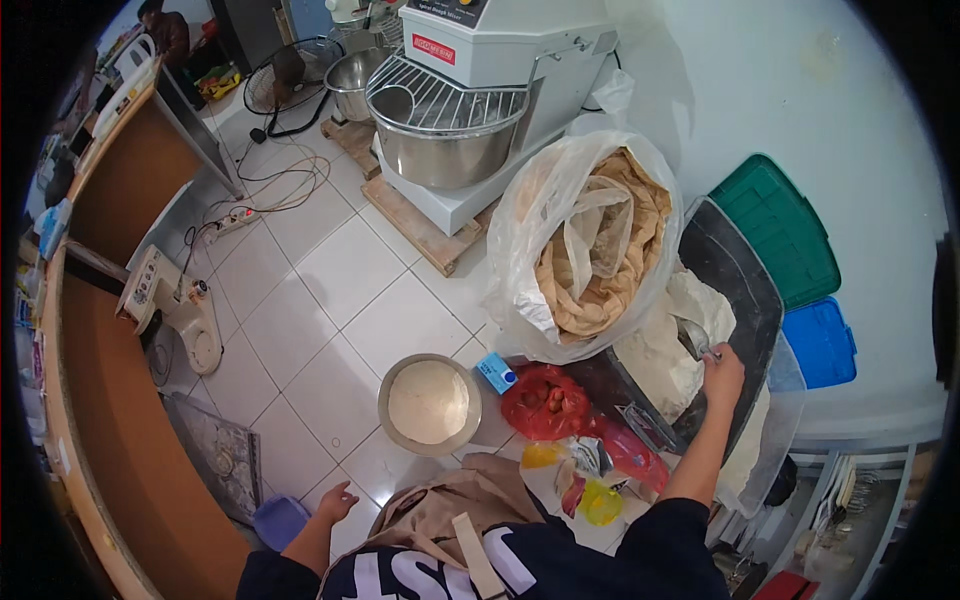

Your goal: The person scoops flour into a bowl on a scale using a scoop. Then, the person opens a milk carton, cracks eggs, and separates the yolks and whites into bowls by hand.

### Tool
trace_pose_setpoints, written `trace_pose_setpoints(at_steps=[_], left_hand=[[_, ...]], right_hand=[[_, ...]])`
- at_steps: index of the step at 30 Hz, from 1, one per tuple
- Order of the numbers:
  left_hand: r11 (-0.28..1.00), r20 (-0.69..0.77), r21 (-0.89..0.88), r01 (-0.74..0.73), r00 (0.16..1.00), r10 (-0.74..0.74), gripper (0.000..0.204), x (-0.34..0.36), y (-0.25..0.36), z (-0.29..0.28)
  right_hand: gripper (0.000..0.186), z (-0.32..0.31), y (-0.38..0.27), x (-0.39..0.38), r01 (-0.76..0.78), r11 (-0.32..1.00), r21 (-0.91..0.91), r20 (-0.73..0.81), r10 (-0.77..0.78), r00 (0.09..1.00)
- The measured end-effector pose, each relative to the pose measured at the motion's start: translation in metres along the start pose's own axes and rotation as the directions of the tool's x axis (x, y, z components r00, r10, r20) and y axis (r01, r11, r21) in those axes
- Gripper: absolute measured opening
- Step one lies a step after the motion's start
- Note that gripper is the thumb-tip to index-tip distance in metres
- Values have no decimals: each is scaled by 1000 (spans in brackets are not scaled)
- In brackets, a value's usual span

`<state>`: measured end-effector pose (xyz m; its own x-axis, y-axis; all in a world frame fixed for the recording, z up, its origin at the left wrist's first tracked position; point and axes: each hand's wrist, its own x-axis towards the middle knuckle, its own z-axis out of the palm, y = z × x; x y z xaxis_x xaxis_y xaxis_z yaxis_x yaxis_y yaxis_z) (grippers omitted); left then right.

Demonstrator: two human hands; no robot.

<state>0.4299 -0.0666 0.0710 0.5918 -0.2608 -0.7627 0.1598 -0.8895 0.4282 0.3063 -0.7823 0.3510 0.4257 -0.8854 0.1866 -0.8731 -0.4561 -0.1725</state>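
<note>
Fingers (718, 353), right hand (724, 378): closed round handle of metal scoop (692, 337), its head in flour (655, 365), toward black tub (765, 300)'s right edge. Left hand (337, 503): loosely parted, empty. Step, apparently: scooping; lifting calls for a level wrist.

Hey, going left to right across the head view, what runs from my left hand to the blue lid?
Left hand, metal bowl, blue carton, red plastic bag, metal scoop, right hand, blue lid.
</note>
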Motion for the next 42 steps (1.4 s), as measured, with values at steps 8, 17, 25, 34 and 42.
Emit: trace_pose_setpoints(at_steps=[8,17,25,34,42], left_hand=[[970,99,142,199,972,-214,62,-30,-52,29],[982,-55,-190,19,998,-30,48,53,44,43],[1000,-241,-3,13,971,-13,45,20,-29,87],[980,-365,41,-196,910,197,38,67,-7,139],[867,-477,-410,-283,877,60,40,14,15,200]], right_hand=[[26,133,-15,75,79,985,-156,356,-19,934],[79,302,107,111,235,972,6,527,-203,825],[13,96,-54,-44,435,774,461,-338,-300,892],[9,195,-90,-251,701,376,606,64,-901,428],[32,333,-52,-337,720,463,517,712,-700,-60]])
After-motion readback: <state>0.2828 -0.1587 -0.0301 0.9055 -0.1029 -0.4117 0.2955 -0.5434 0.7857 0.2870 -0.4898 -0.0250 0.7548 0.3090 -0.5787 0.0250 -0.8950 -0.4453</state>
